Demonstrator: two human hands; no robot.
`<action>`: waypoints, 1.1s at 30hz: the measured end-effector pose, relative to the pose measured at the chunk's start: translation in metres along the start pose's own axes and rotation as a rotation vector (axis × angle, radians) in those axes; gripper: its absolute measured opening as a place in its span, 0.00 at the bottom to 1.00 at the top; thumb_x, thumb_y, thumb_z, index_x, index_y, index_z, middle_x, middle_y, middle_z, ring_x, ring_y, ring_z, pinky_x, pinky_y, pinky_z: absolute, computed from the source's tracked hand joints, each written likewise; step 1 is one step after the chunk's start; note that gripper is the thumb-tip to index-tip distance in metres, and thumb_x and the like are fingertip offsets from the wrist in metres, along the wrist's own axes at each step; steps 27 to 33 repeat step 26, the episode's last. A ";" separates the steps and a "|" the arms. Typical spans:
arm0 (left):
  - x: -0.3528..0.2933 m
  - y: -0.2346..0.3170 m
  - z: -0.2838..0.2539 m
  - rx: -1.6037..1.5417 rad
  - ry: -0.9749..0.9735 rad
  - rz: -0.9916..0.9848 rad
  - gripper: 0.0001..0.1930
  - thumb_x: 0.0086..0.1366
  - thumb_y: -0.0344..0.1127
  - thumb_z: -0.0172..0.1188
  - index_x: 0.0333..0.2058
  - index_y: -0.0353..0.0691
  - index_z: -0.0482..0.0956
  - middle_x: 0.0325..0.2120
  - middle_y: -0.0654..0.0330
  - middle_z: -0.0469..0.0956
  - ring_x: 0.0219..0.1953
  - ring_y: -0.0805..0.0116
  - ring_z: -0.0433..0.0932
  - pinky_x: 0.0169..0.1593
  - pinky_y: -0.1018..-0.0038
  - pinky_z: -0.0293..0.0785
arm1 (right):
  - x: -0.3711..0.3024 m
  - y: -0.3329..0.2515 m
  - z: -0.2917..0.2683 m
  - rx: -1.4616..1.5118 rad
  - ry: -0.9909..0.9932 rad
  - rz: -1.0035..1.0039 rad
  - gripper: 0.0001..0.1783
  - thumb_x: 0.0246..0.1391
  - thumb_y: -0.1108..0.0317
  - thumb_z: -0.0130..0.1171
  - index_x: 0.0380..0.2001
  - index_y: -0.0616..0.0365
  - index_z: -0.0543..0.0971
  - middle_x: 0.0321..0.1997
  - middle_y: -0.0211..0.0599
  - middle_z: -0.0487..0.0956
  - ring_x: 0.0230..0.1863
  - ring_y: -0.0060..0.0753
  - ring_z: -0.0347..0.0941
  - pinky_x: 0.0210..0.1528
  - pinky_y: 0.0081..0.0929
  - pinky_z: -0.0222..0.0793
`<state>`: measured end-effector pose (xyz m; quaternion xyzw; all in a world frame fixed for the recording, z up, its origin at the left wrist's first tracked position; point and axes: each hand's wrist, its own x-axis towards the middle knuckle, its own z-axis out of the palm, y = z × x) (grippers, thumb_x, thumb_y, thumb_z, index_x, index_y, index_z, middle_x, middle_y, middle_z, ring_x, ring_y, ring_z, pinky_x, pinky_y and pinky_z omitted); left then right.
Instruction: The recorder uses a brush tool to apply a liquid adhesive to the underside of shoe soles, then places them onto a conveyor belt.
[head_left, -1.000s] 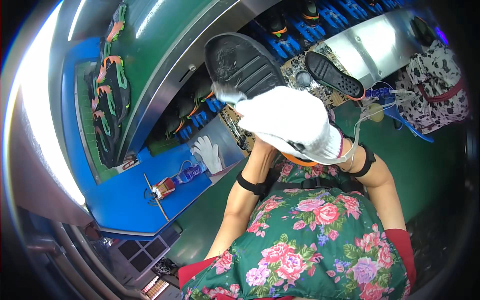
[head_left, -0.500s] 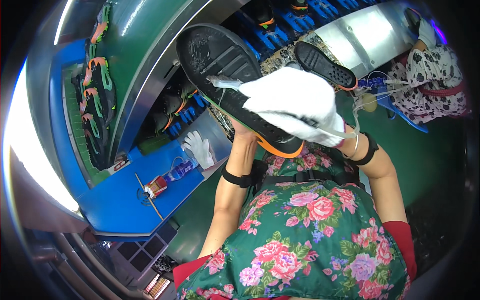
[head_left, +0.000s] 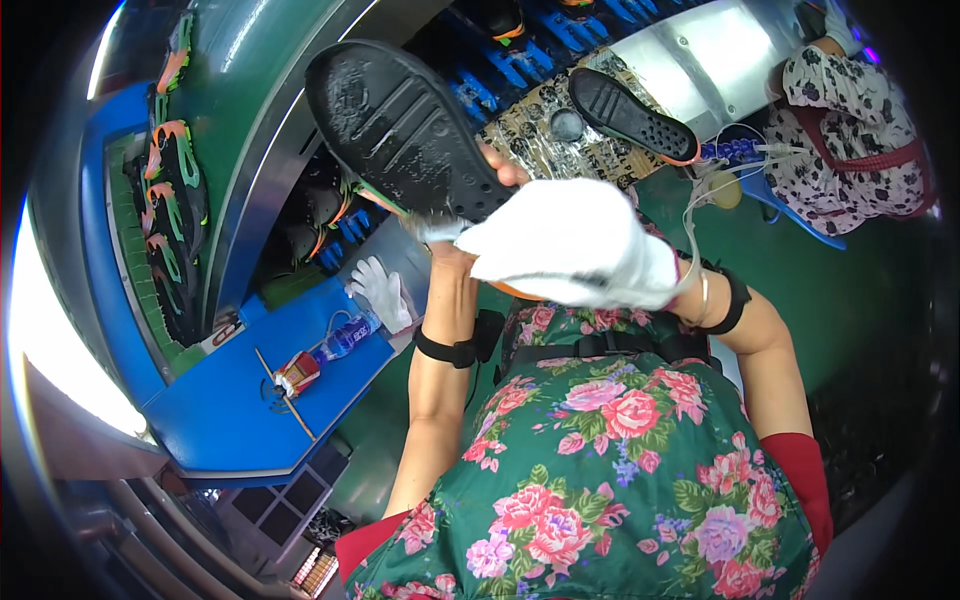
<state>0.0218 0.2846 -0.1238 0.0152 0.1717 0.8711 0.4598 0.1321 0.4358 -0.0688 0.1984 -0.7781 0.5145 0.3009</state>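
Tilted up in front of me is a black shoe sole (head_left: pixel 400 130) with ribs, small holes and an orange edge; wet, whitish smears cover its wide end. My bare left hand (head_left: pixel 503 167) grips it from beneath, fingertips curled over its right edge. In a white glove, my right hand (head_left: pixel 565 240) is closed on a brush (head_left: pixel 435 233), whose bristles lie against the sole's left side near the middle. The glove hides the brush handle and the sole's near end. Beyond, another black sole (head_left: pixel 630 115) lies on the bench.
A small round dish (head_left: pixel 566 125) sits on smeared cardboard (head_left: pixel 530 150). Blue racks (head_left: pixel 470 90) with shoes run behind. On the blue side table (head_left: pixel 230 425) lie a white glove (head_left: pixel 380 292), a bottle (head_left: pixel 347 335) and a small red packet (head_left: pixel 297 373). Another person (head_left: pixel 840 150) works at right.
My gloved right hand and the brush have moved down along the sole, from its wide end toward its left edge. The sole has shifted slightly left, and my left fingertips now show.
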 end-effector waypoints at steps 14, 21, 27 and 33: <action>0.014 0.020 0.012 0.083 -0.124 0.177 0.69 0.37 0.97 0.42 0.46 0.24 0.76 0.38 0.48 0.78 0.42 0.55 0.78 0.53 0.57 0.75 | -0.010 -0.004 -0.006 0.079 0.091 0.148 0.15 0.51 0.71 0.71 0.44 0.51 0.88 0.46 0.35 0.87 0.41 0.40 0.84 0.43 0.33 0.80; 0.020 0.033 0.008 0.228 -0.222 0.228 0.63 0.42 0.92 0.47 0.48 0.27 0.75 0.40 0.51 0.77 0.44 0.58 0.77 0.56 0.58 0.72 | -0.016 0.002 -0.006 0.227 0.153 0.258 0.14 0.49 0.70 0.74 0.42 0.50 0.89 0.43 0.34 0.88 0.40 0.38 0.84 0.42 0.32 0.81; 0.025 0.044 0.008 0.287 -0.349 0.203 0.59 0.47 0.86 0.56 0.54 0.28 0.74 0.45 0.52 0.76 0.48 0.58 0.76 0.60 0.58 0.70 | -0.012 -0.007 -0.006 0.173 0.065 0.177 0.16 0.49 0.69 0.74 0.44 0.49 0.88 0.43 0.35 0.87 0.41 0.40 0.84 0.42 0.33 0.80; 0.025 0.044 0.008 0.287 -0.349 0.203 0.59 0.47 0.86 0.56 0.54 0.28 0.74 0.45 0.52 0.76 0.48 0.58 0.76 0.60 0.58 0.70 | -0.012 -0.007 -0.006 0.173 0.065 0.177 0.16 0.49 0.69 0.74 0.44 0.49 0.88 0.43 0.35 0.87 0.41 0.40 0.84 0.42 0.33 0.80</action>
